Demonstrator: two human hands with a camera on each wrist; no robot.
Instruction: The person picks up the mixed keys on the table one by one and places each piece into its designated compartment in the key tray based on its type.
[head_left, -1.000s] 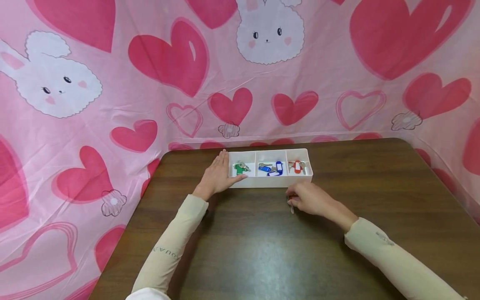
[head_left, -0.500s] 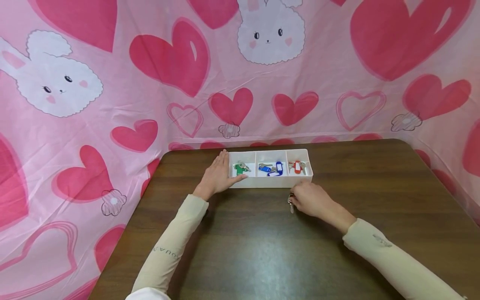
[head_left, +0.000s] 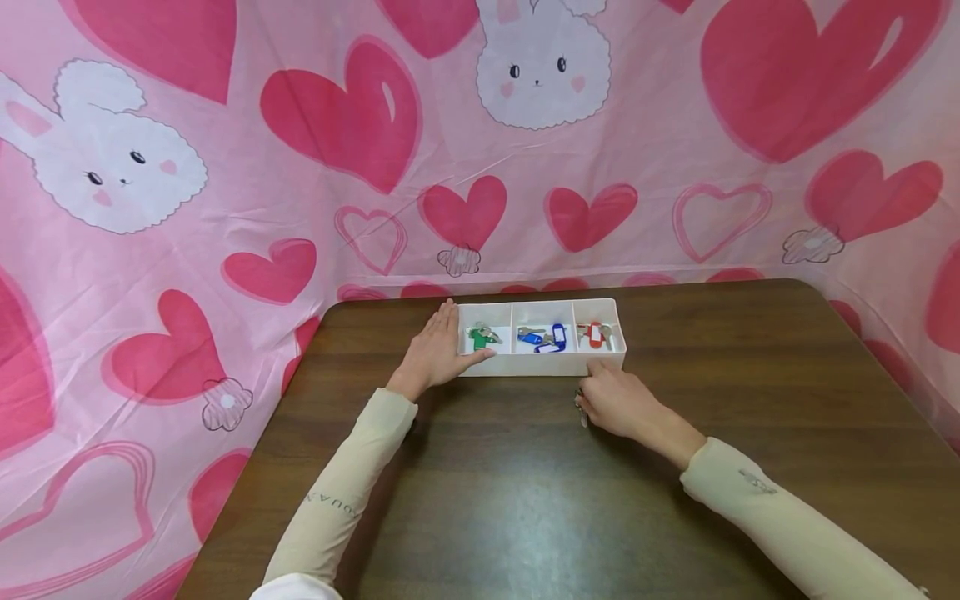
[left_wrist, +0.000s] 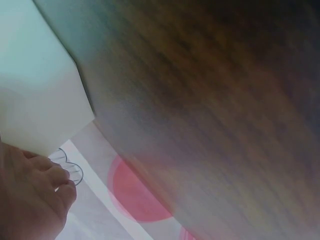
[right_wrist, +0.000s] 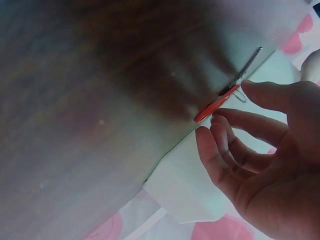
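A white box with three compartments (head_left: 525, 366) stands near the table's far edge. My left hand (head_left: 431, 354) lies with straight fingers along its left end, the thumb over the front rim. In front of the box's right part, low over the table, my right hand (head_left: 618, 402) pinches a key with a red tag (right_wrist: 216, 105) between thumb and fingertips. The key's metal blade (right_wrist: 251, 61) points away from the tag. Inside the box, green-tagged keys (head_left: 480, 337) lie left, blue-tagged keys (head_left: 531, 338) in the middle and red-tagged keys (head_left: 596, 334) right.
The brown wooden table (head_left: 487, 500) extends toward me and to both sides. A pink cloth with hearts and rabbits (head_left: 450, 125) hangs behind the table and along its sides.
My right hand has turned slightly and shifted a little at the front of the box, around the red-tagged key. The left hand and the box have stayed in place.
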